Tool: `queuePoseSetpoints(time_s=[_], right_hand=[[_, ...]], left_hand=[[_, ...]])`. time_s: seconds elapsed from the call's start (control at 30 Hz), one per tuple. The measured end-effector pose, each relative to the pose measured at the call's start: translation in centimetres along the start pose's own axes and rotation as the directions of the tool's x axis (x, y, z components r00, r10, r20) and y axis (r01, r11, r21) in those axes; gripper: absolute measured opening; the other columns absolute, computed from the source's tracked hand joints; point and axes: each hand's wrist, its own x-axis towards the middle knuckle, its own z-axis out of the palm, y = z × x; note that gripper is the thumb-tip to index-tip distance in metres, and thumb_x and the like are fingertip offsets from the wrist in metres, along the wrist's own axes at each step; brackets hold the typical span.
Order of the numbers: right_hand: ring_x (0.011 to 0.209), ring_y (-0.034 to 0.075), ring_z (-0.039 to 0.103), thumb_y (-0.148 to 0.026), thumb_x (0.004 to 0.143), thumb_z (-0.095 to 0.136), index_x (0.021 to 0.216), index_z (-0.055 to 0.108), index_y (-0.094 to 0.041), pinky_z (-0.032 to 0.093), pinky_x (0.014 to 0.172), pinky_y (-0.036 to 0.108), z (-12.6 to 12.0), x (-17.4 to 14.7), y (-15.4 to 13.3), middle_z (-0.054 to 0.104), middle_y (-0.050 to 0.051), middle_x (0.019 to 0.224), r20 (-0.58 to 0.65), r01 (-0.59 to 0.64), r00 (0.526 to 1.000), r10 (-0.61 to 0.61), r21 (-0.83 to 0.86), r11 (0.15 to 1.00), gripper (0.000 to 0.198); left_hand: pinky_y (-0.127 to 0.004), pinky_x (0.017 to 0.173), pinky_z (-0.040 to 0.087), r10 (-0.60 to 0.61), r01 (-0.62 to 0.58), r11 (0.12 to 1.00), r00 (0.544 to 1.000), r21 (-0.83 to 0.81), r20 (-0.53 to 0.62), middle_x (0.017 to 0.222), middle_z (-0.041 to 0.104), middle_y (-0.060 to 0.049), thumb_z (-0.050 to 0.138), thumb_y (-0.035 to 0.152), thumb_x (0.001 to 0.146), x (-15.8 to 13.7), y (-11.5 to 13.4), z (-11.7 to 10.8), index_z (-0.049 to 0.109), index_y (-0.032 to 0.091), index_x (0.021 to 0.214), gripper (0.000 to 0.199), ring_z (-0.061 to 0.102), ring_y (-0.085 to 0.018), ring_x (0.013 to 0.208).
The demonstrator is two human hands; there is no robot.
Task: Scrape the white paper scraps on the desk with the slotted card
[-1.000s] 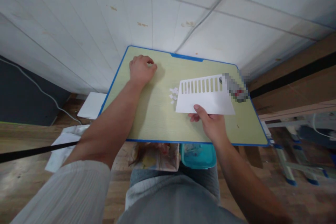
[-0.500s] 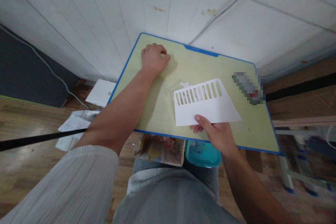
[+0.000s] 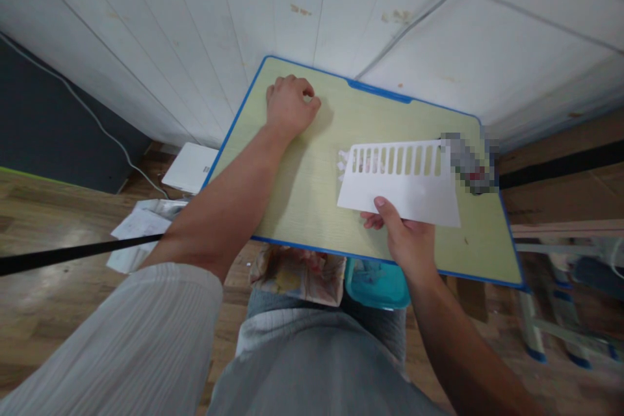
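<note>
Card (image 3: 400,188) in right hand (image 3: 407,237): stiff paper look, matt, smooth. Board (image 3: 312,195) under left hand (image 3: 291,107): fine wood-grain look, low sheen. Tub (image 3: 377,299) just bodyward of right hand: plastic, slightly glossy. Sleeve (image 3: 146,325) behind left hand: crinkled cloth, matt.

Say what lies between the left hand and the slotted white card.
Head view: yellowish tabletop, then small white scraps by the left edge of the card.

Grey cable (image 3: 408,30) along white wall (image 3: 346,6); teal tub (image 3: 377,294); wooden floor (image 3: 43,315).
</note>
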Motion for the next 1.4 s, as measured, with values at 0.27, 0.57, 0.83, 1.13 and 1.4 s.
queuePoseSetpoints(time_s=[0.27, 0.57, 0.83, 1.13, 1.4], right_hand=[[0.062, 0.023, 0.077, -0.069, 0.101, 0.085, 0.083, 0.081, -0.023, 0.067, 0.063, 0.037, 0.6, 0.7, -0.1, 0.087, 0.011, 0.078, -0.025, 0.004, 1.0, -0.004, 0.009, 1.0, 0.05], [0.065, 0.024, 0.08, -0.069, 0.102, 0.086, 0.076, 0.081, -0.024, 0.073, 0.079, 0.041, -0.7, -0.5, -0.1, 0.084, 0.008, 0.073, 0.058, 0.045, 0.997, -0.041, -0.072, 0.996, 0.053], [0.059, 0.025, 0.08, -0.075, 0.1, 0.088, 0.07, 0.08, -0.024, 0.074, 0.07, 0.04, -1.1, -0.8, -1.0, 0.081, 0.008, 0.067, 0.136, 0.055, 0.989, -0.05, -0.031, 0.998, 0.059], [0.054, 0.025, 0.078, -0.073, 0.094, 0.094, 0.078, 0.082, -0.023, 0.073, 0.058, 0.039, -1.4, -2.2, -1.4, 0.082, 0.008, 0.068, 0.191, -0.043, 0.981, 0.032, 0.057, 0.997, 0.054], [0.059, 0.026, 0.08, -0.074, 0.099, 0.09, 0.077, 0.085, -0.023, 0.077, 0.068, 0.041, -1.4, -2.8, -0.4, 0.082, 0.008, 0.068, 0.18, -0.007, 0.984, 0.007, -0.002, 1.0, 0.055]], left_hand=[[-0.061, 0.136, 0.045, -0.007, 0.008, 0.996, 1.0, 0.087, -0.009, 0.142, 0.08, -0.015, 0.075, 0.032, 0.107, -0.3, 0.9, -0.4, 0.084, 0.023, 0.115, 0.016, 0.064, -0.044, 0.15], [-0.059, 0.135, 0.043, 0.016, -0.015, 1.0, 0.999, 0.017, -0.03, 0.127, 0.082, -0.011, 0.074, 0.044, 0.104, 0.2, -0.1, 0.2, 0.083, 0.033, 0.118, 0.019, 0.062, -0.041, 0.148], [-0.055, 0.132, 0.041, -0.019, 0.019, 0.995, 1.0, 0.099, -0.002, 0.142, 0.078, -0.01, 0.07, 0.036, 0.107, -0.3, 0.8, -0.3, 0.082, 0.027, 0.113, 0.016, 0.06, -0.035, 0.146], [-0.061, 0.131, 0.045, 0.017, -0.016, 0.999, 1.0, 0.034, -0.026, 0.127, 0.081, -0.011, 0.072, 0.037, 0.103, 0.1, 0.1, 0.0, 0.084, 0.035, 0.12, 0.021, 0.061, -0.043, 0.147], [-0.057, 0.13, 0.045, 0.011, -0.01, 0.999, 1.0, 0.049, -0.026, 0.134, 0.081, -0.011, 0.071, 0.035, 0.103, -0.1, 0.6, -0.2, 0.082, 0.032, 0.113, 0.015, 0.063, -0.041, 0.145]])
